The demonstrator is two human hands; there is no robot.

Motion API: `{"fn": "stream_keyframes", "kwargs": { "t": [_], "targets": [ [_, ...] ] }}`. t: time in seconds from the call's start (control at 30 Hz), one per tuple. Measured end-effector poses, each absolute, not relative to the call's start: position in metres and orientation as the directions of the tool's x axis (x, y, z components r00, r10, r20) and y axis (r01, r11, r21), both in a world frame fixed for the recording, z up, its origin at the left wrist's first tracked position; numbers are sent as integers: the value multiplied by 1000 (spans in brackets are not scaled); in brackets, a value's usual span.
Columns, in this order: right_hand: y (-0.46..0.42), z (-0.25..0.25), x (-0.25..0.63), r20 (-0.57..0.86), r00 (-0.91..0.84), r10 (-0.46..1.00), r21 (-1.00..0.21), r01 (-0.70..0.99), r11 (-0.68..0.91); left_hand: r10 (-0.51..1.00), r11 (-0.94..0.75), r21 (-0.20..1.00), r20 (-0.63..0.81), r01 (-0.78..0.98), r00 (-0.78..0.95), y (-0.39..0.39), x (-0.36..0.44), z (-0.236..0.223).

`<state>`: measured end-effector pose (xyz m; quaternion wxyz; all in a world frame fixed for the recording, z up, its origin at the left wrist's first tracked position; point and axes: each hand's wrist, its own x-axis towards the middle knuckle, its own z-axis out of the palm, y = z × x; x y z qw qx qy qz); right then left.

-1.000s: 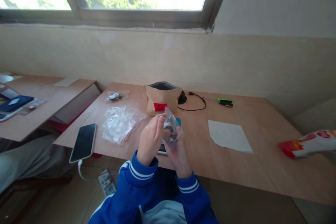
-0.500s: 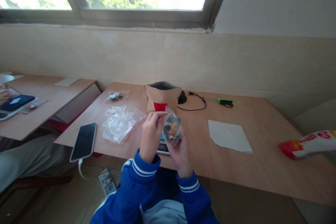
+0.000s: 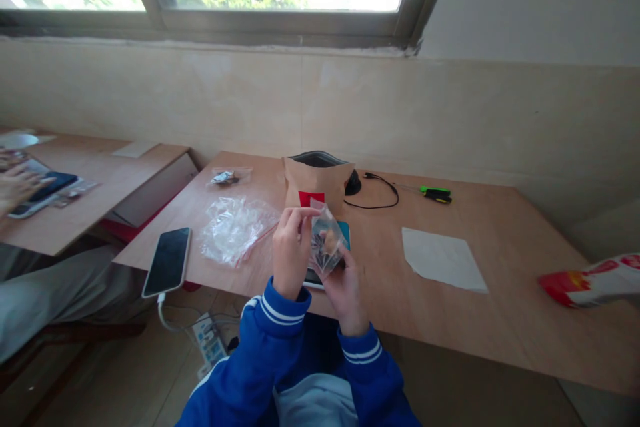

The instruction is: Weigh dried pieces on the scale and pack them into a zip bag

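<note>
A small clear plastic bag (image 3: 327, 239) with brown and dark pieces in it is held up between my two hands. My left hand (image 3: 291, 247) pinches the bag's top edge, thumb and forefinger together. From the lower right, my right hand (image 3: 345, 288) grips the bag's side and bottom. Below the bag a flat device with a blue top (image 3: 344, 232), possibly a small scale, is mostly covered by my hands. Just behind stands an open brown paper bag (image 3: 317, 177) with a red label.
Left on the table (image 3: 380, 293) are a crumpled heap of clear bags (image 3: 235, 230), a small filled bag (image 3: 227, 177) and a charging phone (image 3: 167, 261). Rightward lie a black cable (image 3: 385, 203), screwdrivers (image 3: 436, 195), white paper (image 3: 443, 259) and a red-white packet (image 3: 590, 280). Another person's hand (image 3: 20, 187) is far left.
The small clear bag has been turned and looks flatter, with its contents less exposed. Both hands keep hold of it. The whole view has shifted slightly.
</note>
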<state>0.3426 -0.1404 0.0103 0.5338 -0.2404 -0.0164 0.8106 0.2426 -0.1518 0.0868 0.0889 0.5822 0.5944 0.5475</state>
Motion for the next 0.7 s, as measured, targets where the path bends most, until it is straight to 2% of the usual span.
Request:
{"fn": "stream_keyframes", "kwargs": {
  "t": [0.1, 0.23, 0.43, 0.7],
  "targets": [
    [-142, 5, 341, -341, -323, 883, -325, -841, -433, 813, -315, 767, 521, 559, -258, -152, 248, 84],
    [-142, 3, 342, -349, -319, 881, -321, -843, -432, 800, -324, 765, 536, 556, -271, -152, 247, 83],
    [-140, 4, 344, -377, -208, 903, -315, -888, -336, 755, -287, 816, 515, 502, -407, -150, 232, 80],
    [-139, 12, 345, -430, -196, 881, -331, -874, -356, 720, -298, 898, 435, 325, -541, -141, 225, 73]
  ]
}}
